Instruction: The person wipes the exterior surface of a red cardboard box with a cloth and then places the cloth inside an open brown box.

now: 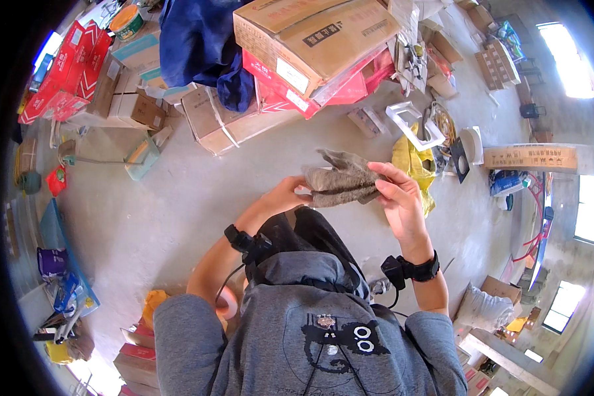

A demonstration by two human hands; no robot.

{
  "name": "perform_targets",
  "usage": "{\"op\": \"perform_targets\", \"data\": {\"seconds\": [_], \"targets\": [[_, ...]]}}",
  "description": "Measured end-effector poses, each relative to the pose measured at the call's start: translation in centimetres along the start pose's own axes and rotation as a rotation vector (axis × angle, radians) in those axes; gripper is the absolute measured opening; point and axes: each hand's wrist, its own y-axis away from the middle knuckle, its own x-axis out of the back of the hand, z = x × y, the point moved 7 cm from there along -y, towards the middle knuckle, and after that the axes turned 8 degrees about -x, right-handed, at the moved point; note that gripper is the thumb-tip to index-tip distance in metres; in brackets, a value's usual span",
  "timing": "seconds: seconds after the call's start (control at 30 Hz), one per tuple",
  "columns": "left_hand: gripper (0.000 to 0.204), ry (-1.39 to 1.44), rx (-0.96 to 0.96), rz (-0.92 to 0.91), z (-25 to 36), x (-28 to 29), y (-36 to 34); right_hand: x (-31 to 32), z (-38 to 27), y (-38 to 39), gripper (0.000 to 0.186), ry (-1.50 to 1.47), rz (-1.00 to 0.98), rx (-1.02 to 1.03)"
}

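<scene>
A crumpled, dusty grey-brown cloth [343,179] is stretched between my two hands in front of my body, folded along a dark crease. Whether it is a rag or a glove I cannot tell. My left hand [288,193] pinches its left edge between thumb and fingers. At the right edge, the fingers and thumb of my right hand [398,196] close on it from above and the side. Each wrist wears a black strap with a small device, the left one [247,243] and the right one [412,269].
Ahead, cardboard boxes [317,39] stand stacked with a dark blue cloth [204,46] beside them. A white frame [414,125] and a yellow sack [412,162] lie to the right on the grey floor [178,191]. Red boxes [66,72] are piled far left.
</scene>
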Motion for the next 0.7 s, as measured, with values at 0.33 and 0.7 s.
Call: {"op": "perform_targets", "data": {"seconds": [0.33,0.7], "targets": [[0.030,0.644,0.056,0.255,-2.5,0.0,0.0,1.4,1.4,-0.2,0.024,0.005,0.070,-0.002],[0.048,0.689,0.039,0.261,-0.1,-1.0,-2.1,1.6,1.7,0.8,0.023,-0.008,0.074,0.004]]}}
